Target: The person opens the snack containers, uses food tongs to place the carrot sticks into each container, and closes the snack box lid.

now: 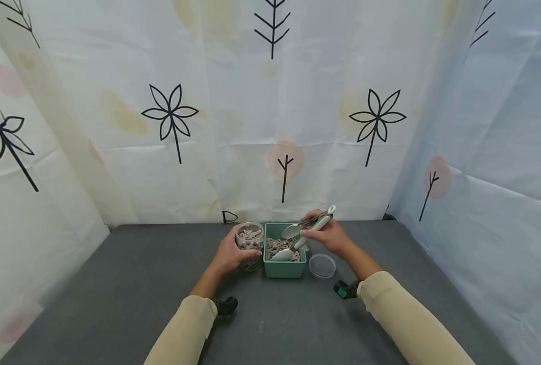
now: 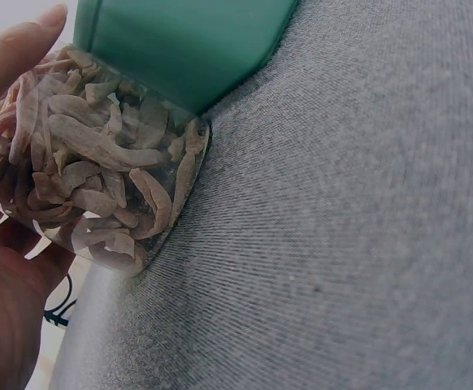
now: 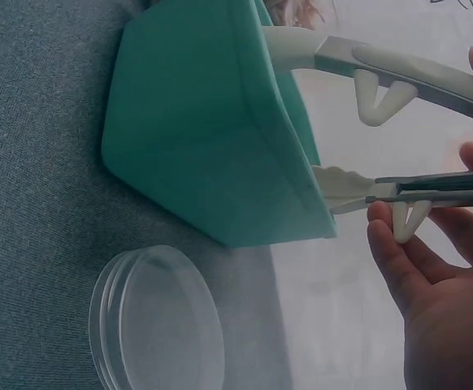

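My left hand (image 1: 232,252) grips a clear plastic jar (image 1: 249,234) holding pale, dusty dried strips (image 2: 98,154). The jar stands upright on the grey table, right beside a green rectangular bin (image 1: 284,269). More of the strips lie inside the bin. In my right hand (image 1: 327,234) is a pair of white-and-grey tongs (image 1: 316,226), held over the bin with its two arms spread apart. One white tong head reaches down onto the strips; the other is higher, near the back rim. In the right wrist view, fingers (image 3: 403,260) hold the lower tong arm, while the bin wall hides the heads' ends.
A round clear lid (image 1: 322,266) lies on the grey table (image 1: 270,324), just right of the bin. White patterned cloth (image 1: 234,172) hangs behind the table and along both sides. A black band (image 1: 347,289) sits at the right wrist.
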Demonstrator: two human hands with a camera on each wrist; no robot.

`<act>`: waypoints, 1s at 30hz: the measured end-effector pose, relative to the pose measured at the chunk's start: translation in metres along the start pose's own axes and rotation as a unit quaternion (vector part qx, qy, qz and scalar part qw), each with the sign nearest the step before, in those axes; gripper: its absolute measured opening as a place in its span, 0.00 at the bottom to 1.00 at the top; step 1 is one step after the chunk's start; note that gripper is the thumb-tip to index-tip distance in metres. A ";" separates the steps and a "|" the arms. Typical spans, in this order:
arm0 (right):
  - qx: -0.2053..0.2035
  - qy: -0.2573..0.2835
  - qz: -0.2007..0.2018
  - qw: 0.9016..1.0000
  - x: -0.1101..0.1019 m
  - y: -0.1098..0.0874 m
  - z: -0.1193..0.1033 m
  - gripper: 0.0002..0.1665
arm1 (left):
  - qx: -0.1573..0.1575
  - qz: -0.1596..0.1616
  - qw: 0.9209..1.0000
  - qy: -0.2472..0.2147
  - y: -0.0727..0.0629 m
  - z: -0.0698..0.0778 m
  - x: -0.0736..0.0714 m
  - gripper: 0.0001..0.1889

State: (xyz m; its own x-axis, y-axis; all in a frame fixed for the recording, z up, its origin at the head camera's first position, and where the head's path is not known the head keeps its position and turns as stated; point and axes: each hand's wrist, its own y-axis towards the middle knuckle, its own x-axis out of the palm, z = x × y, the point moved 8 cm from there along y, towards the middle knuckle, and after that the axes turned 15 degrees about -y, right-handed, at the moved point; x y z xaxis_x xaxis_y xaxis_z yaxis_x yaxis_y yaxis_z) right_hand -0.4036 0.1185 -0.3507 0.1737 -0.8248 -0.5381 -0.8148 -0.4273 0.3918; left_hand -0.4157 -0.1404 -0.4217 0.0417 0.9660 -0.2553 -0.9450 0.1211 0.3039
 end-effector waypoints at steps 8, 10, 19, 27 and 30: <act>-0.028 -0.051 0.007 0.998 0.005 0.000 -0.015 0.19 | 0.002 -0.002 1.000 -0.003 0.000 0.002 0.001 0.46; -0.019 -0.049 0.013 0.999 0.004 -0.001 -0.020 0.17 | 0.002 -0.003 1.000 -0.004 0.000 0.002 0.002 0.46; 0.004 -0.111 0.041 0.993 0.008 0.004 0.005 0.17 | 0.004 -0.001 1.000 -0.002 0.001 0.001 0.001 0.46; 0.017 -0.163 0.027 0.986 0.008 0.002 0.008 0.23 | 0.000 -0.003 1.000 -0.007 0.001 -0.001 0.001 0.46; 0.019 -0.177 0.022 0.984 0.008 0.002 0.007 0.23 | 0.002 -0.002 1.000 -0.005 0.001 -0.001 0.000 0.47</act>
State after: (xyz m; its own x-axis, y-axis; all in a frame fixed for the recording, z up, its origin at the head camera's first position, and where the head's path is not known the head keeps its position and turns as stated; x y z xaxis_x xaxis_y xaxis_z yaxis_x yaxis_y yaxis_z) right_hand -0.4075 0.1139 -0.3591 -0.0602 -0.6589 -0.7498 -0.8382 -0.3745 0.3964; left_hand -0.4167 -0.1402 -0.4222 0.0489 0.9676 -0.2476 -0.9437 0.1260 0.3060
